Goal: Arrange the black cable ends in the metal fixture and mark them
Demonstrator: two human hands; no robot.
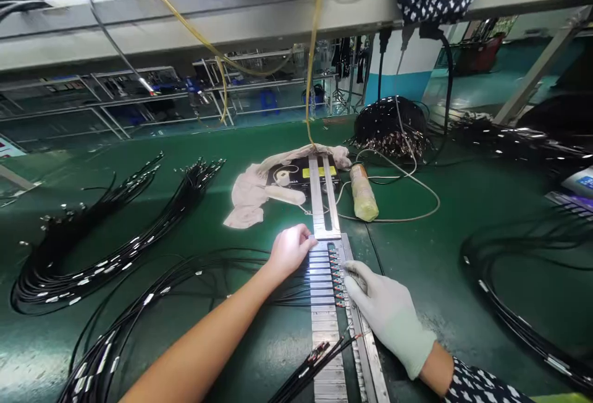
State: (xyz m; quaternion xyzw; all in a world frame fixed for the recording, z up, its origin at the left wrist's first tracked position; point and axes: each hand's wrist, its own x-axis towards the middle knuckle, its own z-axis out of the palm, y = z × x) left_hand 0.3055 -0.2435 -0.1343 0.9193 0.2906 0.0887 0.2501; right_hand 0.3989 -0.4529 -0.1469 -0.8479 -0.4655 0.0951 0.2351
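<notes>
From where I stand, the work sits at the middle of the green bench (pixel 417 242), in a long slotted metal fixture (pixel 327 327) that runs away from the person. A row of black cables (pixel 322 280) lies side by side across its upper part, their stripped coloured ends (pixel 338 279) lined up toward the right edge, their lengths trailing off to the left.

The two hands are apart, one on either side of that row. The bare left hand (pixel 288 253) has its thumb and fingertips at the fixture's upper left edge, beside the topmost cable; I cannot tell whether they pinch anything. The gloved right hand (pixel 388 303) reaches in from the other side, its thumb and forefinger by the cable ends and the metal rail (pixel 370 356); whether they are closed on something is hidden from me.

I'd judge the job to be partway along: the upper row looks laid in, while a loose bunch of cables (pixel 309 367) lies askew over the lower stretch, not set in order. More bundled cable (pixel 134 248) lies farther left, and another bundle (pixel 519 329) on the right.
</notes>
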